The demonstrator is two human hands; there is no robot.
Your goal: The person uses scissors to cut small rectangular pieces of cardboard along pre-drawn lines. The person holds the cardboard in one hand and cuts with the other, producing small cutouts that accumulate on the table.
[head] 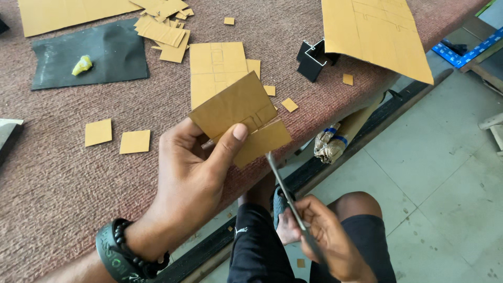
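The left hand [191, 181] holds a flat brown cardboard piece with pencilled cutting lines [241, 118] up over the near edge of the table [63, 178], which is covered in reddish-brown ribbed carpet. The grip is narrow: the thumb presses the card's front face near its lower edge while the fingers sit behind it. A dark wristband and a beaded bracelet [123, 251] circle that wrist.

At about 5 o'clock from the card, the right hand [325, 236] is closed around the handles of a pair of dark scissors [285, 191], whose blades point up toward the card's lower right corner, just short of it or barely touching; I cannot tell which.

On the table at 12 o'clock from the held card lies a larger marked sheet of brown cardboard [215, 68]. Two small brown cardboard squares [118, 137] lie at 9 o'clock. A black sheet [99, 52] with a crumpled yellow scrap [82, 65] on it lies at 10 o'clock. A big cardboard sheet [377, 31] overhangs the table edge at 2 o'clock, beside a black metal channel piece [313, 58].
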